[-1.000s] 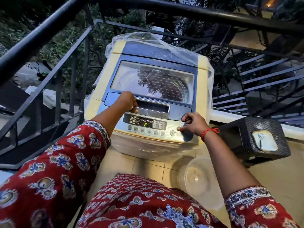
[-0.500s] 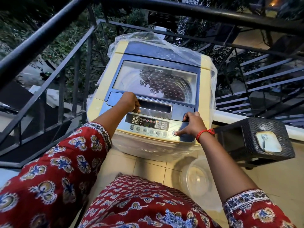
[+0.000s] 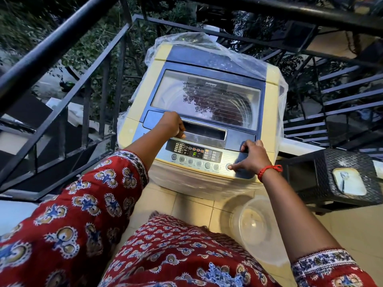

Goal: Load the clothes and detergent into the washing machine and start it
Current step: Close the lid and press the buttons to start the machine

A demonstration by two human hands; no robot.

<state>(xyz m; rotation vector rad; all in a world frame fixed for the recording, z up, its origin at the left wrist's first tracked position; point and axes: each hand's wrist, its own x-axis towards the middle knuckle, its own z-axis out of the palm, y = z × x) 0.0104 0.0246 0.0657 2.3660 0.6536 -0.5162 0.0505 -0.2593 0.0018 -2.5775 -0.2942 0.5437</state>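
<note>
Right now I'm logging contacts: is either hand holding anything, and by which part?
Nothing is held. The left hand rests curled at the lid handle recess; the right hand rests on the control panel, thumb on a button.

Dim dusk light, glare on the washing machine lid [image 3: 207, 100], sharp focus, railings [image 3: 62, 38] bowed at edges.

From my feed: washing machine [image 3: 207, 112] has a plastic body, cream sides gone matt; its lid window [image 3: 207, 98] is glossy and reflective. Thin clear plastic sheet [image 3: 207, 44], crinkled and shiny, is draped over the rear. Control panel [image 3: 199, 158] reads as satin silver with smooth round buttons. Railing [image 3: 62, 34] is dark painted metal, slight sheen. Sleeves [image 3: 83, 204] are printed woven cloth, matt. Floor tiles [image 3: 192, 208] are smooth, semi-gloss. Clear tub [image 3: 257, 226] is glossy plastic. Stool [image 3: 323, 172] is black plastic, woven texture.
</note>
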